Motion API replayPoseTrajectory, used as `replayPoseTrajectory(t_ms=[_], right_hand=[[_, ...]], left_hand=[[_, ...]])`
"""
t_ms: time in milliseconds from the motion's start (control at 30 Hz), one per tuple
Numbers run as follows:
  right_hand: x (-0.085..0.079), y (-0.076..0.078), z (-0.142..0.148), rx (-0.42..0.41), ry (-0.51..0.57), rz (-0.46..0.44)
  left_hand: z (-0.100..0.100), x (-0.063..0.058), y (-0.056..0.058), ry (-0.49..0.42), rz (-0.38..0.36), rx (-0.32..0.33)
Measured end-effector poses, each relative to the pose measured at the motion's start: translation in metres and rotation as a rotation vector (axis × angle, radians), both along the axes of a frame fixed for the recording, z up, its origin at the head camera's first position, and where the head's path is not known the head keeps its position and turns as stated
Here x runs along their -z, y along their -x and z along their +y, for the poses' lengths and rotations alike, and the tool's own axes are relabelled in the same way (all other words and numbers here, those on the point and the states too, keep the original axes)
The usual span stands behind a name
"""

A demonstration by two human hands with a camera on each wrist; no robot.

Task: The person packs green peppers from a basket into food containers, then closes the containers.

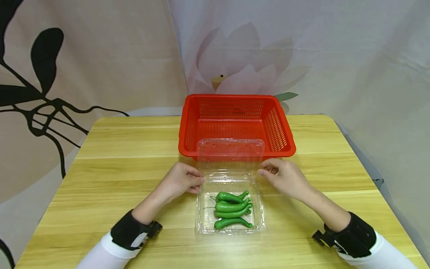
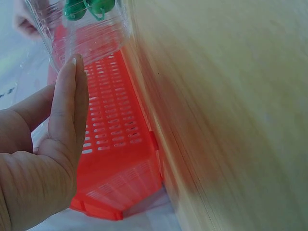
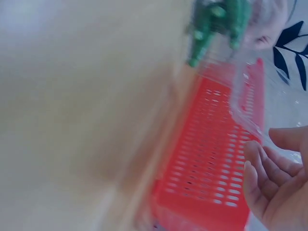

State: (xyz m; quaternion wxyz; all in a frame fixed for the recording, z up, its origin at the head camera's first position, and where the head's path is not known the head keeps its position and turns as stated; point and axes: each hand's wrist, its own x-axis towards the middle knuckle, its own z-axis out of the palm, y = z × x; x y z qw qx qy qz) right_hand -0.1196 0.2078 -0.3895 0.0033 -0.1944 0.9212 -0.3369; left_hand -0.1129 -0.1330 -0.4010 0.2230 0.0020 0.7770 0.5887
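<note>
A hinged clear plastic container (image 1: 258, 226) lies open on the table, its lid (image 1: 231, 149) raised at the far side. Several green chili peppers (image 1: 232, 206) rest in its base, side by side. At the container's left edge near the hinge is my left hand (image 1: 183, 178), which pinches the rim between thumb and fingertips; the left wrist view shows these fingers (image 2: 67, 91) close together at the plastic. Beside the lid's right edge my right hand (image 1: 285, 177) holds nothing, thumb and loosely bent fingers (image 3: 260, 175) apart.
A red slotted plastic basket (image 1: 283, 147) stands behind the container, and the raised lid overlaps its front wall. Both stand on a wooden table (image 1: 127, 179). A printed cloth (image 1: 352, 67) hangs behind the table's far edge.
</note>
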Motion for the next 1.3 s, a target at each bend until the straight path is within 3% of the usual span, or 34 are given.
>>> replayPoseTrajectory(t_ms=[367,867,1100,1300], right_hand=[[-0.034,0.010,-0.002,0.034,0.117,0.206],[-0.047,0.015,-0.010,-0.007,0.116,0.265],[-0.049,0.010,-0.006,-0.032,0.120,0.321],[-0.052,0.004,-0.004,-0.055,0.114,0.313]], left_hand=[[0.001,0.002,0.000,-0.006,-0.007,-0.002],[0.001,0.000,0.001,-0.009,0.007,-0.007],[0.001,0.000,0.000,-0.030,0.010,-0.024],[0.003,0.000,0.000,-0.032,0.024,-0.038]])
